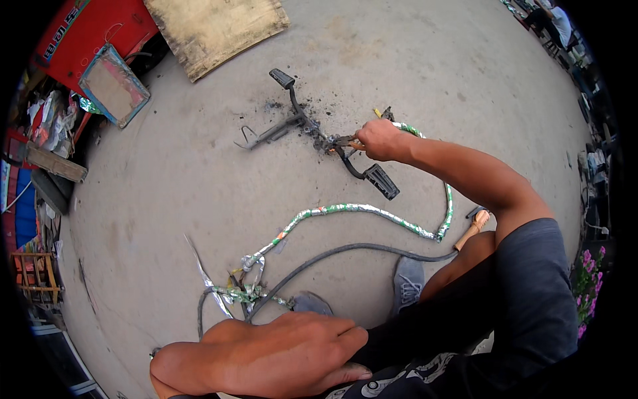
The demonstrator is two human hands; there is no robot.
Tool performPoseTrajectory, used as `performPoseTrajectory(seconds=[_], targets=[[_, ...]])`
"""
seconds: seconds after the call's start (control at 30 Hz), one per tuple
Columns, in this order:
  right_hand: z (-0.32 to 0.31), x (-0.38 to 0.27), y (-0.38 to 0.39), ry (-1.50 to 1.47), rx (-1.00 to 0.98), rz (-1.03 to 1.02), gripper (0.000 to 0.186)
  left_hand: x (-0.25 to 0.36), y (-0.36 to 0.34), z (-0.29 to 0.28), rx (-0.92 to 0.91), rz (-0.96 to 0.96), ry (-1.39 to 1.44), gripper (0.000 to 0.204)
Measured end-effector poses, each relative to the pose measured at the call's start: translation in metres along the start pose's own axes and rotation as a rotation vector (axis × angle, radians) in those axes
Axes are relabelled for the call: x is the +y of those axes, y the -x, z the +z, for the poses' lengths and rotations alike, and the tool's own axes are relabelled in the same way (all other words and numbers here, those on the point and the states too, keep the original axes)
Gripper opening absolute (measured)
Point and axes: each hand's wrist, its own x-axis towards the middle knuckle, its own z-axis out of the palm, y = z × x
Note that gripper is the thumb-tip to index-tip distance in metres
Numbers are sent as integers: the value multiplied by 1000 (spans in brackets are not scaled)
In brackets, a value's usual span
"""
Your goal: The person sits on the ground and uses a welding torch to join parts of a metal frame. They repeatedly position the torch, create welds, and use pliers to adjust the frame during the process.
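Note:
My right hand [382,139] is closed round a dark-jawed tool that looks like pliers [344,141]. The jaws touch the middle of a black pedal crank assembly [307,123] lying on the ground, with a small orange spot beside them. One pedal [282,78] points to the far left, the other pedal [381,181] to the near right. A kickstand-like bar [272,133] sticks out leftward. Dark crumbs surround the joint. My left hand [312,349] rests over my bent leg, holding nothing visible, with some fingers hidden.
A silver-and-green wrapped cable [359,208] curves between me and the crank, its far end behind my right hand. A black hose [332,251] crosses nearer. A hammer with a wooden handle [472,231] is by my right knee. A wooden board [216,33] lies at the back.

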Motion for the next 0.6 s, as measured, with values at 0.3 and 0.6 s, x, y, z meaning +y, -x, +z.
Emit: performPoseTrajectory(seconds=[0.3, 0.6], targets=[[14, 9, 0, -23, 94, 0, 21, 1, -2, 2, 0, -15, -11, 27], [9, 9, -1, 43, -38, -39, 29, 0, -4, 1, -5, 4, -8, 27]])
